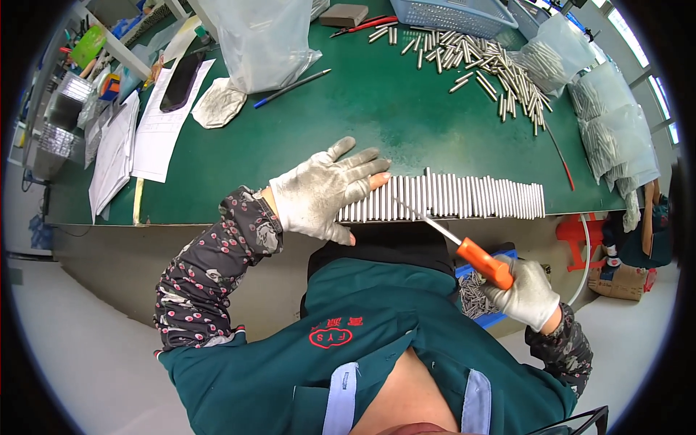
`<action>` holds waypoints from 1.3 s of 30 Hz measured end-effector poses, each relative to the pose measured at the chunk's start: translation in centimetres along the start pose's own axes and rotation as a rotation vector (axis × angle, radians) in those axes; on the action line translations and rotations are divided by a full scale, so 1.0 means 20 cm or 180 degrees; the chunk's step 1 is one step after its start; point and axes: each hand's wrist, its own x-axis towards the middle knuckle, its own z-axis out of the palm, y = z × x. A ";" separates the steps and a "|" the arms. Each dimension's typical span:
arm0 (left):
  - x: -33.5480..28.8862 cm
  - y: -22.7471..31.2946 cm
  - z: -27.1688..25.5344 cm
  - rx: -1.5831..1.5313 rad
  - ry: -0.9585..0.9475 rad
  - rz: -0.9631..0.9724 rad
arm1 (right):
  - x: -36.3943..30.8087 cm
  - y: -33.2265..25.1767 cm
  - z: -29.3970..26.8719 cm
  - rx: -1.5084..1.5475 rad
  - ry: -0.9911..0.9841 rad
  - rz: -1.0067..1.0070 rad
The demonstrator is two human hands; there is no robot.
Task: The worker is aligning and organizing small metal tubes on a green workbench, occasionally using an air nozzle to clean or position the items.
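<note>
A long row of silver metal pins (500, 198) lies side by side along the near edge of the green table (290, 130). My left hand (319, 190), in a worn white glove with bare fingertips showing, rests with its fingers stretched out over the row's left end. My right hand (528, 293), gloved too, is closed round the orange handle of a screwdriver-like tool (484, 262). Its thin metal shaft points up and left, and the tip is over or against the pins; I cannot tell whether it touches. One pin near the middle sticks out farther than its neighbours.
Loose pins (471, 61) are heaped at the far right, near a blue basket (457, 16) and bagged pins (609, 138). A red-handled thin tool (568, 170) lies at right. Papers (156, 141), a phone (181, 81) and a pen (290, 88) lie left. Below stands a blue bin (487, 319) of pins.
</note>
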 end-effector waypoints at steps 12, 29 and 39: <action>0.00 0.00 0.01 -0.0005 0.0034 0.0015 | 0.05 -0.07 0.02 -0.0161 -0.0243 -0.0124; -0.33 0.01 -0.04 0.0041 0.0000 -0.0728 | 0.16 -0.14 0.06 0.0102 -0.0358 -0.0392; -0.34 0.01 -0.01 0.0091 0.0290 -0.0658 | 0.20 -0.16 0.08 -0.0040 -0.0280 -0.0454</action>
